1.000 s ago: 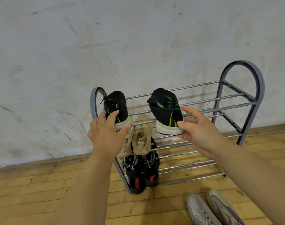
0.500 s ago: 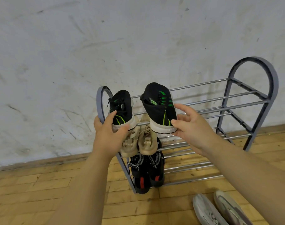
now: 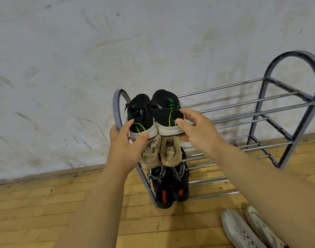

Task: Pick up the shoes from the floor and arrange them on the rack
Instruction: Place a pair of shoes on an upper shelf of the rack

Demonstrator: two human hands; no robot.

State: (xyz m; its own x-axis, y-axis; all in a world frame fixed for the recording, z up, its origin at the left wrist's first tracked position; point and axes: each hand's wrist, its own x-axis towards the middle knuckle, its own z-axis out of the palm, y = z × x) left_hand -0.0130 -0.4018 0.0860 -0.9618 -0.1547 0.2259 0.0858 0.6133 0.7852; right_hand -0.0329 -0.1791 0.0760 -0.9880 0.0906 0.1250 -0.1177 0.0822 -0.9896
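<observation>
Two black shoes [image 3: 164,109] perch at the top left corner of the rack [image 3: 294,53], our left hand [image 3: 125,142] and right hand [image 3: 196,135] each with a grip pinching one heel, and we fear that releasing before they settle across the bars could tip them to the floor [image 3: 45,203].

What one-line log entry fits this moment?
left hand: holds left shoe | right hand: holds right shoe | place: rack top, left end | floor: grey pair
</observation>
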